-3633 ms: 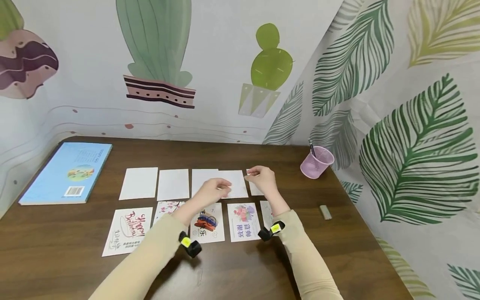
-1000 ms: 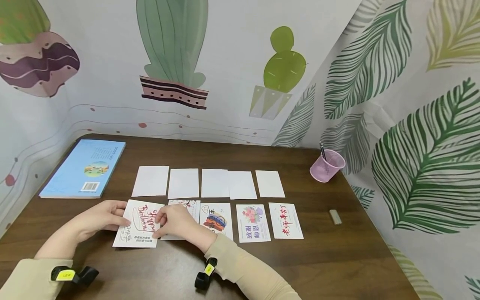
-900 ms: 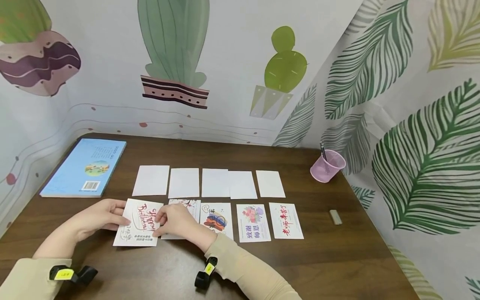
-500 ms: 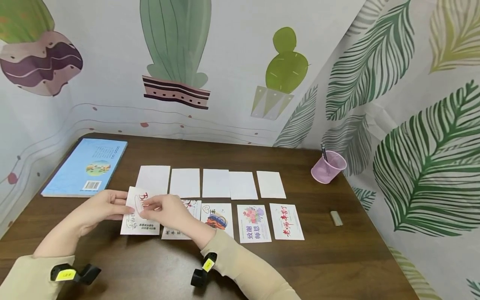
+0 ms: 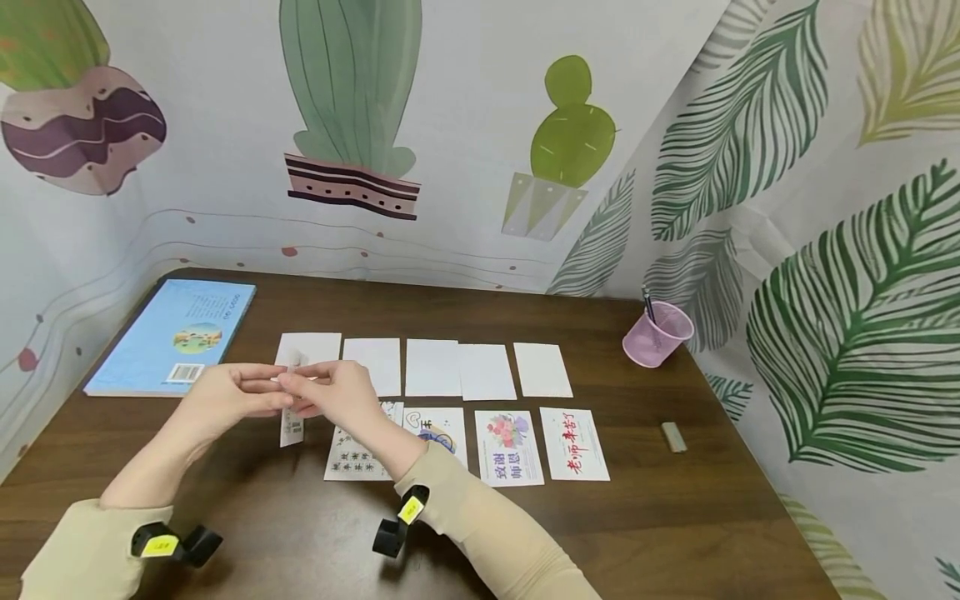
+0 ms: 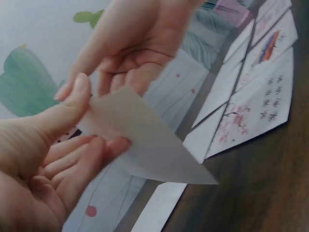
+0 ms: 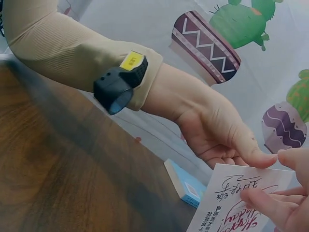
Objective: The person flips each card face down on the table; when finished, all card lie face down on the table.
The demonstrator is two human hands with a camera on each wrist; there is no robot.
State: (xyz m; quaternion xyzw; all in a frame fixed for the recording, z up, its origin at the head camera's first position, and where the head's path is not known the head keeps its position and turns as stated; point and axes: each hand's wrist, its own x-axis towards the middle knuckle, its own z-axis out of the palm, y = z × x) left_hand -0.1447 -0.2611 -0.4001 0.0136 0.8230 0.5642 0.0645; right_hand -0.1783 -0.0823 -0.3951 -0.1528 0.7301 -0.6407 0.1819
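Observation:
Above the table's left part, both hands hold a birthday greeting card [image 5: 292, 427] raised and tilted nearly edge-on in the head view. My left hand [image 5: 225, 404] pinches its left side between thumb and fingers. On the other side, my right hand [image 5: 345, 396] grips it, the two thumbs close together. The left wrist view shows the plain back of the card [image 6: 154, 145]; red and black lettering shows on its front in the right wrist view. Below my right forearm lies a blossom card [image 5: 348, 458], partly covered.
Behind, a row of blank white cards [image 5: 542, 369] includes two overlapping ones. More printed cards lie to the right: a flower card [image 5: 510, 454] and one with red lettering [image 5: 573, 446]. A blue book [image 5: 176, 333], a pink pen cup [image 5: 656, 337] and an eraser [image 5: 673, 437] lie farther out.
Both hands took hold of the birthday card in the front row, lifted it off the table, and have now turned it from facing up to nearly edge-on. The other cards stayed put.

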